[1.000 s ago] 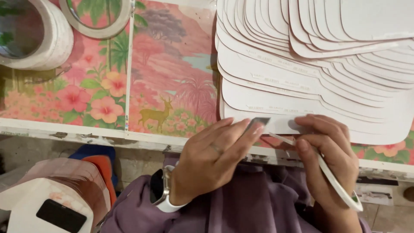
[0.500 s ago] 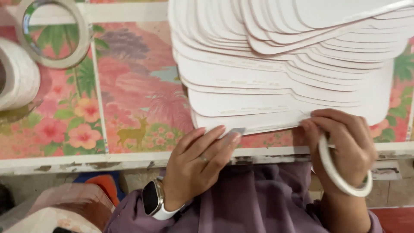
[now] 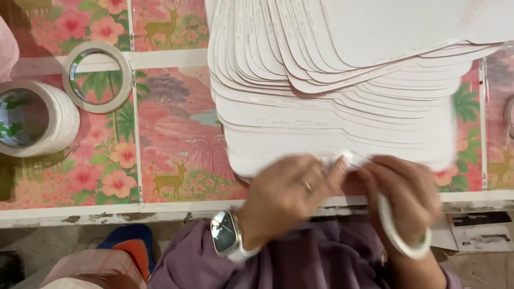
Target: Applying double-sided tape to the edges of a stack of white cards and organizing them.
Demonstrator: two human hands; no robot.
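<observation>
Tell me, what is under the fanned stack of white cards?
Under the stack of white cards lies the table's floral sheet, pink with deer and palms, visible around the stack's edges. Whatever lies directly beneath the cards is covered and cannot be seen.

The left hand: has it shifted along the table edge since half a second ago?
Cannot tell: the left hand is blurred and still meets the right hand at the lowest white card, above the table edge; the camera itself shifted.

Floral pink table [image 3: 176,134] (deer print), fanned white card pieces [image 3: 342,107], two tape rolls [image 3: 32,118]
</observation>
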